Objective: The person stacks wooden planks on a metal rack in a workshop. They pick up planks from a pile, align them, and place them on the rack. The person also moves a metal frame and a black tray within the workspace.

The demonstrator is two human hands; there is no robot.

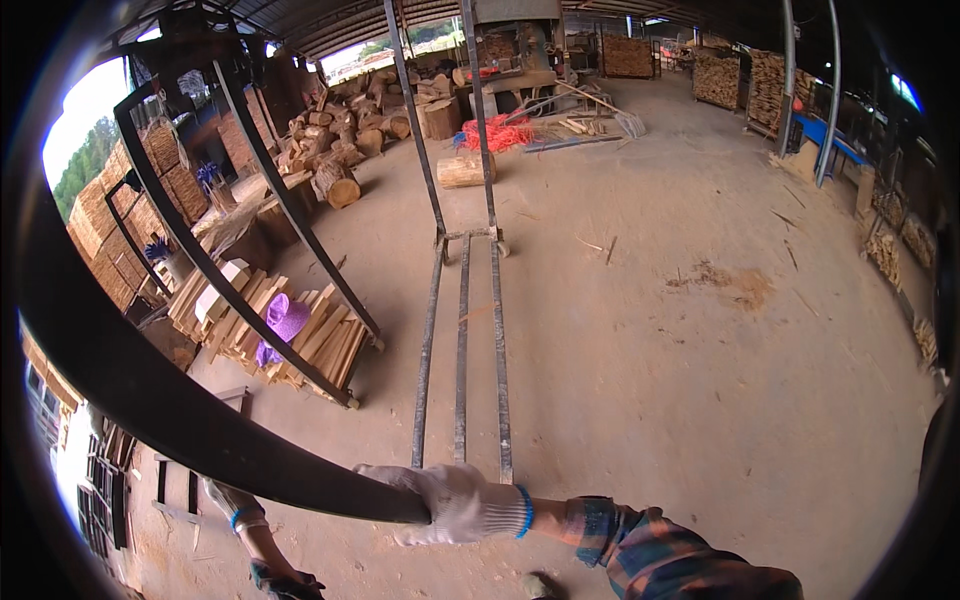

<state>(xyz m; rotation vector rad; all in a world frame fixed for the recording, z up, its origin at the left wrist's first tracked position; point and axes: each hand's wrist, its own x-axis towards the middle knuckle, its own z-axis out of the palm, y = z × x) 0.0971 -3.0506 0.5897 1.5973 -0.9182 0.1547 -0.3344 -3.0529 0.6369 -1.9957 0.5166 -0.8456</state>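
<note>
one firm, even grip likely serves best on the dark bar (230,435), which sweeps from the left to the right hand (455,503); best to hold it steady and mind the three-railed metal rack (462,350) just beyond. that gloved hand is wrapped round the bar's near end, fingers partly hidden. the left hand (234,500), near left, sits partly behind the bar; how far open, or holding what, i cannot tell.

The brown floor (640,400) is carrying a metal frame (462,340). Beyond it, a short log (465,171) is lying, and red material (495,134) is resting nearby.
</note>
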